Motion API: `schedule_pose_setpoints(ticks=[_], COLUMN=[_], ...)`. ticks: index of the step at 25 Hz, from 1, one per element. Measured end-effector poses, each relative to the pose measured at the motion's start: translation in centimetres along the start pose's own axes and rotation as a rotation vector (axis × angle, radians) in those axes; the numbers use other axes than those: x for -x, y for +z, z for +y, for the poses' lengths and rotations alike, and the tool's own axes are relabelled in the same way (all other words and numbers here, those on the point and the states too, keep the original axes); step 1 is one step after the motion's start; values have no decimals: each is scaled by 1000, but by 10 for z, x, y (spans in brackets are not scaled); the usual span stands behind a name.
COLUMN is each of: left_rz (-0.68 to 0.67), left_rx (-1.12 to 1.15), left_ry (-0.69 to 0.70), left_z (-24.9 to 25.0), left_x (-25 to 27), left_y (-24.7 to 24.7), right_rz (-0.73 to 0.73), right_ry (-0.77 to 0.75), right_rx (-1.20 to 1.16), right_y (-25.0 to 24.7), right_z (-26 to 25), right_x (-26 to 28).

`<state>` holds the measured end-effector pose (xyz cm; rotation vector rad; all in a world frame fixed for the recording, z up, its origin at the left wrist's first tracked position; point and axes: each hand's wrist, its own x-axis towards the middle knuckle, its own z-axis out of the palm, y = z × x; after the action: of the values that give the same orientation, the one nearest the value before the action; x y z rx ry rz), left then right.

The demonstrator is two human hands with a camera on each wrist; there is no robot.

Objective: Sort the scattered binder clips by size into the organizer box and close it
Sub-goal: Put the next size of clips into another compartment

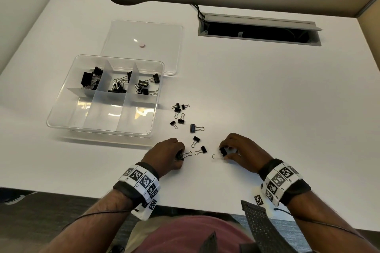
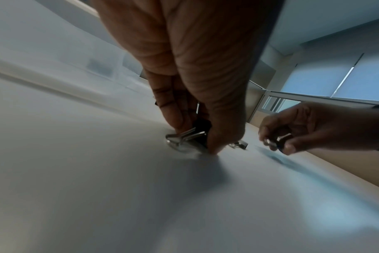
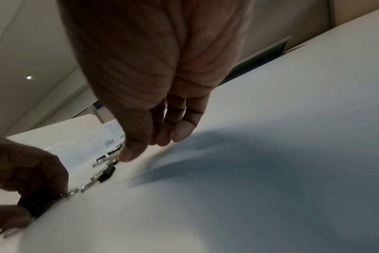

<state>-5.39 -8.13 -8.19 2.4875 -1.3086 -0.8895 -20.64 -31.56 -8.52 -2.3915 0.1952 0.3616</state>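
Note:
My left hand (image 1: 179, 155) pinches a black binder clip (image 1: 184, 154) against the table near the front; the left wrist view shows thumb and fingers closed round the same clip (image 2: 198, 135). My right hand (image 1: 225, 153) pinches another black binder clip (image 1: 223, 151), also seen as the clip (image 2: 279, 144) in the left wrist view. Between and beyond the hands lie several loose clips (image 1: 181, 116) of small and medium size. The clear organizer box (image 1: 61, 117) stands open at the left. Its three far compartments hold clips; the near ones are bare.
The box's clear lid (image 1: 164, 33) lies flat behind it. A grey cable hatch (image 1: 259, 31) stands open in the desk at the back right. A dark mesh object (image 1: 259, 224) sticks up at the desk's front edge near my right wrist.

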Motion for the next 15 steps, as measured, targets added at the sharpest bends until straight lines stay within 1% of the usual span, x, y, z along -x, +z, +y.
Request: schedule_pose_setpoints(ticks=[3,7,10,14,15], left_rz=[13,75,128,217,235], left_rx=[-21,-3,19,48,58], left_ry=[2,11,6,25,28], left_z=[-1,-5,-9,-13,-15], left_x=[3,12,18,27,30], left_y=[-3,-11,-20,-34,-38], right_rz=[118,193,158,2,-16], right_ry=[-10,-25,-55,-43,-51], right_rx=[-63,-4,60,225,269], right_y=[0,0,-2,-3,-1], right_z=[-12,-38,-56,-69,-69], right_x=[-12,-46,-72,-96,-100])
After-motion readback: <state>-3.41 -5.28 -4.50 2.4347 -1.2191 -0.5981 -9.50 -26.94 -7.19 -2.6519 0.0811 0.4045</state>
